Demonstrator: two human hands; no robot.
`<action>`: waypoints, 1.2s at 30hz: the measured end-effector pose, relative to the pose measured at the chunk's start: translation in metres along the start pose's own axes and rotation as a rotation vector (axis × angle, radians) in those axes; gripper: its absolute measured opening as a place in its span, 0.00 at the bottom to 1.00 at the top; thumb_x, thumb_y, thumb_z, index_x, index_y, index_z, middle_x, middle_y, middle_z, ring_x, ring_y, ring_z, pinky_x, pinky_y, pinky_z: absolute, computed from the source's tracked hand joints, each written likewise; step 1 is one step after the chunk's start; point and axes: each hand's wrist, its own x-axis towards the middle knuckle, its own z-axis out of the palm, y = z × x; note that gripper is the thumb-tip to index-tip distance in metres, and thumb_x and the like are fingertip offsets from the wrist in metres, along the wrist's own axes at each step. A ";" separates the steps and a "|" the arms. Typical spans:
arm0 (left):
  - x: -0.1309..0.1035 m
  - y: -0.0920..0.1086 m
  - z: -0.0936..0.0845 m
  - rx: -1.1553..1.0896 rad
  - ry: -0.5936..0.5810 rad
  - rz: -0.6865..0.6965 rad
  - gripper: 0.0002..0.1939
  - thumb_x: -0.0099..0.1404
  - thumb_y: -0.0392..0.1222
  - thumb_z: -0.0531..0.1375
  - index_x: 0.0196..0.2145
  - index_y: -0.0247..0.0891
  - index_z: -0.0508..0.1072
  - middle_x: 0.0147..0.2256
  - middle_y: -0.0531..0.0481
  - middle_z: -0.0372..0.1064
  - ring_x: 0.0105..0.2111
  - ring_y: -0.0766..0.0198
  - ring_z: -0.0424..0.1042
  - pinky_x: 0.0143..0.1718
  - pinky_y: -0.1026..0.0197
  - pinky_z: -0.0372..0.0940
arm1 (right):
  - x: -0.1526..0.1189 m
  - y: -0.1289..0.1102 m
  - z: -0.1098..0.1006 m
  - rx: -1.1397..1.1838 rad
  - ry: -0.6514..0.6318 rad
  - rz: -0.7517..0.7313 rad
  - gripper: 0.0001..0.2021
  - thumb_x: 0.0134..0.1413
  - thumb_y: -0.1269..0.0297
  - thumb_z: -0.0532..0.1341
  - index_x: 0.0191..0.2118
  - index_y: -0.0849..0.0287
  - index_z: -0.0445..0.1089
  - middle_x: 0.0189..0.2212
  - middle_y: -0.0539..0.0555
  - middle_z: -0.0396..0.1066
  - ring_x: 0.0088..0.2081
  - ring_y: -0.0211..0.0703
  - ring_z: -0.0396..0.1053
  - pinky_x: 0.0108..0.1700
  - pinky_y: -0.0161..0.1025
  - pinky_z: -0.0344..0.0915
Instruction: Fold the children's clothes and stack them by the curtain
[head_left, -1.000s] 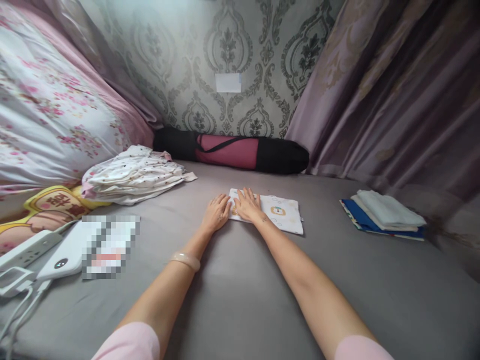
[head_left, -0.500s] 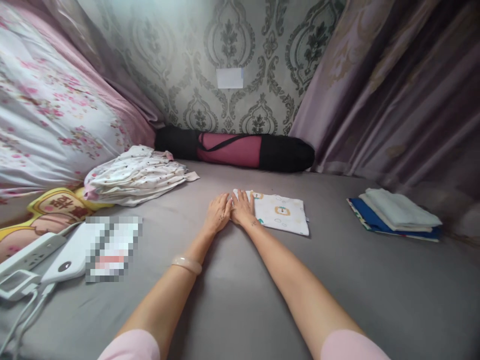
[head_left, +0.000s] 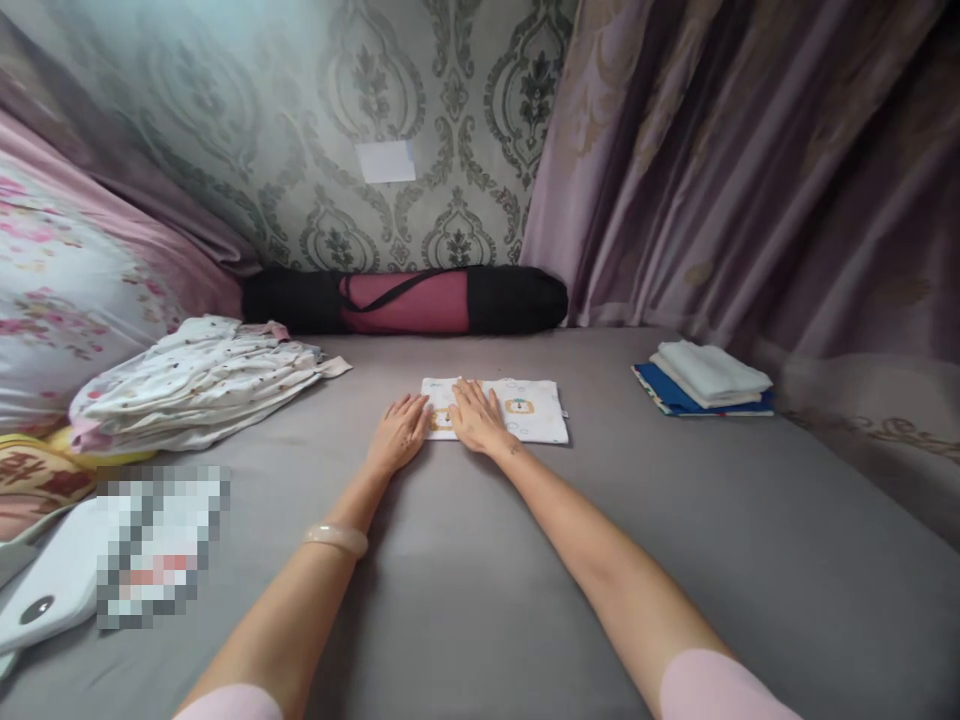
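Note:
A white cloth (head_left: 534, 410) with orange and green prints lies folded into a flat rectangle on the grey sheet (head_left: 465, 560). My right hand (head_left: 477, 414) rests palm down on its left half, fingers spread and pointing away from me. At the cloth's left edge my left hand (head_left: 402, 430) lies flat, its fingertips by the edge and its palm on the sheet. Neither hand grasps anything. A pale bangle (head_left: 336, 540) circles my left wrist.
Folded cloths, white (head_left: 712, 370) over blue (head_left: 664, 390), are stacked at the right. A crumpled patterned cloth (head_left: 202, 380) lies at the left, beyond a white device (head_left: 60, 570). A black and maroon roll bag (head_left: 405, 300) lies along the wall.
The view has turned to the right. My right hand has shifted right along the cloth, onto its printed part, and the two hands are now farther apart.

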 end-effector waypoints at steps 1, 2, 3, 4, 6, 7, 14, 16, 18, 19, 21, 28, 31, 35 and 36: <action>0.000 0.000 0.000 0.008 -0.035 0.001 0.24 0.72 0.48 0.43 0.58 0.38 0.64 0.58 0.43 0.64 0.61 0.51 0.57 0.60 0.46 0.54 | -0.006 0.008 -0.004 -0.022 -0.008 0.021 0.28 0.66 0.58 0.41 0.67 0.62 0.48 0.69 0.58 0.42 0.68 0.48 0.35 0.66 0.52 0.30; 0.000 0.000 -0.001 0.015 -0.067 -0.003 0.24 0.71 0.48 0.43 0.58 0.37 0.65 0.59 0.43 0.63 0.62 0.50 0.56 0.60 0.46 0.54 | -0.011 0.016 -0.007 -0.044 -0.018 0.047 0.28 0.66 0.58 0.41 0.67 0.62 0.48 0.69 0.58 0.42 0.69 0.50 0.35 0.66 0.53 0.29; 0.000 0.000 -0.001 0.019 -0.093 -0.008 0.24 0.71 0.47 0.43 0.58 0.37 0.65 0.59 0.42 0.62 0.62 0.49 0.55 0.61 0.45 0.53 | -0.015 0.025 -0.011 -0.066 -0.032 0.078 0.28 0.66 0.57 0.41 0.68 0.62 0.48 0.69 0.59 0.42 0.68 0.51 0.35 0.66 0.54 0.29; 0.000 0.000 -0.001 0.021 -0.111 -0.013 0.24 0.71 0.47 0.44 0.58 0.36 0.65 0.60 0.42 0.62 0.62 0.49 0.55 0.61 0.45 0.53 | -0.019 0.034 -0.014 -0.085 -0.047 0.112 0.28 0.66 0.56 0.41 0.67 0.62 0.48 0.69 0.60 0.41 0.68 0.52 0.35 0.66 0.55 0.30; 0.000 0.000 0.000 0.021 -0.117 -0.027 0.24 0.71 0.47 0.43 0.59 0.36 0.65 0.60 0.42 0.61 0.62 0.50 0.56 0.61 0.45 0.52 | -0.026 0.053 -0.020 -0.114 -0.066 0.166 0.28 0.66 0.55 0.41 0.67 0.62 0.49 0.69 0.60 0.41 0.68 0.53 0.36 0.65 0.55 0.31; 0.001 0.000 0.000 0.021 -0.114 -0.034 0.24 0.71 0.47 0.43 0.58 0.37 0.65 0.60 0.42 0.62 0.62 0.51 0.56 0.61 0.45 0.52 | -0.028 0.061 -0.023 -0.125 -0.069 0.186 0.28 0.66 0.54 0.41 0.67 0.61 0.49 0.69 0.59 0.41 0.68 0.53 0.37 0.65 0.55 0.32; 0.003 0.006 -0.006 0.055 -0.122 -0.044 0.21 0.70 0.46 0.45 0.55 0.41 0.68 0.57 0.44 0.65 0.59 0.54 0.61 0.60 0.47 0.53 | -0.039 0.103 -0.043 -0.133 0.047 0.353 0.26 0.65 0.60 0.45 0.65 0.64 0.53 0.66 0.61 0.50 0.64 0.49 0.49 0.62 0.45 0.48; 0.008 0.009 -0.013 0.074 -0.123 -0.042 0.20 0.71 0.46 0.45 0.51 0.43 0.71 0.54 0.45 0.69 0.56 0.55 0.65 0.59 0.47 0.55 | -0.041 0.109 -0.048 -0.111 0.117 0.434 0.24 0.63 0.62 0.47 0.63 0.64 0.57 0.61 0.62 0.59 0.59 0.50 0.59 0.57 0.42 0.55; 0.016 0.014 -0.020 0.119 -0.142 -0.034 0.19 0.71 0.46 0.45 0.43 0.43 0.74 0.48 0.45 0.73 0.51 0.55 0.69 0.56 0.49 0.57 | -0.043 0.114 -0.054 -0.103 0.173 0.550 0.22 0.62 0.64 0.48 0.57 0.63 0.65 0.55 0.64 0.66 0.54 0.51 0.64 0.53 0.42 0.59; 0.020 0.017 -0.023 0.154 -0.160 -0.028 0.19 0.70 0.46 0.45 0.39 0.42 0.75 0.45 0.44 0.75 0.48 0.55 0.71 0.54 0.50 0.59 | -0.044 0.116 -0.056 -0.103 0.185 0.608 0.20 0.62 0.63 0.48 0.54 0.63 0.69 0.51 0.65 0.68 0.52 0.52 0.66 0.52 0.43 0.59; 0.030 0.024 -0.026 0.225 -0.186 -0.029 0.17 0.69 0.44 0.47 0.33 0.40 0.74 0.40 0.42 0.75 0.45 0.53 0.72 0.50 0.51 0.61 | -0.045 0.121 -0.061 -0.105 0.178 0.683 0.19 0.62 0.60 0.50 0.47 0.63 0.74 0.47 0.66 0.70 0.51 0.53 0.67 0.51 0.44 0.59; 0.051 0.061 0.000 0.065 -0.131 0.099 0.15 0.67 0.36 0.50 0.49 0.39 0.69 0.50 0.41 0.70 0.53 0.54 0.66 0.56 0.49 0.57 | -0.043 0.130 -0.064 -0.131 0.067 0.708 0.25 0.57 0.50 0.54 0.47 0.65 0.75 0.51 0.72 0.68 0.53 0.57 0.66 0.51 0.47 0.59; 0.057 0.079 0.017 -0.012 -0.132 0.167 0.17 0.68 0.35 0.48 0.52 0.36 0.67 0.53 0.40 0.67 0.56 0.53 0.62 0.58 0.48 0.55 | -0.042 0.130 -0.062 -0.121 0.029 0.691 0.25 0.54 0.49 0.57 0.49 0.63 0.75 0.52 0.70 0.67 0.53 0.57 0.66 0.50 0.47 0.60; 0.062 0.093 0.031 -0.061 -0.140 0.187 0.17 0.69 0.36 0.46 0.51 0.35 0.67 0.54 0.39 0.66 0.58 0.53 0.60 0.59 0.47 0.55 | -0.038 0.132 -0.061 -0.031 0.023 0.674 0.19 0.52 0.52 0.58 0.43 0.57 0.77 0.48 0.65 0.72 0.50 0.55 0.69 0.46 0.44 0.63; 0.063 0.095 0.033 -0.061 -0.144 0.177 0.17 0.69 0.36 0.46 0.52 0.36 0.67 0.55 0.40 0.65 0.58 0.53 0.60 0.59 0.47 0.54 | -0.037 0.134 -0.061 0.026 0.034 0.675 0.17 0.52 0.53 0.59 0.42 0.57 0.77 0.46 0.64 0.73 0.48 0.54 0.70 0.44 0.43 0.64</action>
